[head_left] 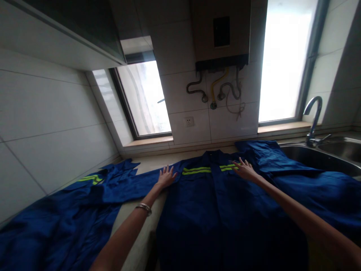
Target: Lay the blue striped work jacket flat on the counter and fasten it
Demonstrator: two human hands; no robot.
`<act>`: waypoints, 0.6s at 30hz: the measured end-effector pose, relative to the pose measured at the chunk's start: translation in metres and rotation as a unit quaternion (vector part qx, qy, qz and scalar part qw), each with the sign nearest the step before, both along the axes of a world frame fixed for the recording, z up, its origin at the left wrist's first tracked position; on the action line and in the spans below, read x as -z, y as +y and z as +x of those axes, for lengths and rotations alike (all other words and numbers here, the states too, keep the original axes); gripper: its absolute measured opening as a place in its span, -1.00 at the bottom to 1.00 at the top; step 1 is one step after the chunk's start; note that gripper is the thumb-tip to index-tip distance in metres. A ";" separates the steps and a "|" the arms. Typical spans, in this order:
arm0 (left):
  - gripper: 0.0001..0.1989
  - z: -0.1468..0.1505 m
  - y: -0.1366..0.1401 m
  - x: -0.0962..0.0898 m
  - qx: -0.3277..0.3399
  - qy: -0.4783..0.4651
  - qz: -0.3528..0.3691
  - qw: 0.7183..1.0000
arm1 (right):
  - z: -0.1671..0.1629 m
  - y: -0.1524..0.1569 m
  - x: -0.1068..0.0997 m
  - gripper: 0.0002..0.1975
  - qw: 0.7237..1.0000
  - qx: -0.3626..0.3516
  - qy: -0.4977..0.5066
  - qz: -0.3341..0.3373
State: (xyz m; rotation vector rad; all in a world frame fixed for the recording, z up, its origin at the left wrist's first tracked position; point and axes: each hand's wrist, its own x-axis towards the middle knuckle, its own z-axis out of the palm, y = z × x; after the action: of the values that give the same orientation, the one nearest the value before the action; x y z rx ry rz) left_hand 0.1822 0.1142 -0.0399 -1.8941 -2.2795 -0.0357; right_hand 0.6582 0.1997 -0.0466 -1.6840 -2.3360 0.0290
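A dark blue work jacket (214, 203) with yellow reflective stripes (197, 170) lies spread flat on a kitchen counter. My left hand (166, 177) rests palm down, fingers apart, on the jacket's left shoulder where the sleeve begins. A metal bracelet (144, 207) circles that wrist. My right hand (246, 170) lies flat with spread fingers on the right chest beside the stripe. Neither hand grips the cloth.
A second blue garment (70, 210) with a yellow stripe lies crumpled at the left against the tiled wall. A steel sink (324, 158) and tap (314, 120) are at the right. Windows, a wall socket (188, 121) and a water heater with pipes are behind.
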 end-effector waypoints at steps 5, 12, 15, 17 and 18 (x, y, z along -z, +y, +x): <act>-0.34 0.040 0.023 0.026 0.035 -0.070 -0.064 0.995 | -0.029 0.052 0.028 -0.33 0.993 0.086 -0.014 -0.086; -0.31 0.028 0.041 0.032 0.009 -0.107 -0.090 0.990 | -0.038 0.090 0.044 -0.28 0.992 0.079 -0.030 -0.091; -0.31 0.025 0.049 0.033 0.004 -0.103 -0.082 0.991 | -0.044 0.104 0.044 -0.28 0.992 0.078 -0.033 -0.097; -0.31 0.024 0.055 0.034 -0.002 -0.102 -0.082 0.991 | -0.047 0.113 0.043 -0.29 0.992 0.077 -0.033 -0.096; -0.30 0.022 0.058 0.034 -0.003 -0.102 -0.083 0.991 | -0.049 0.117 0.043 -0.29 0.992 0.076 -0.032 -0.096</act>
State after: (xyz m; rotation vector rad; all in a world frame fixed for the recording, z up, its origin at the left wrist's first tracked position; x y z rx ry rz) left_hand 0.2047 0.1726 -0.0743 -2.0501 -2.4924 -0.0425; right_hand 0.6094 0.3170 -0.0897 -1.9776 -2.3072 0.1774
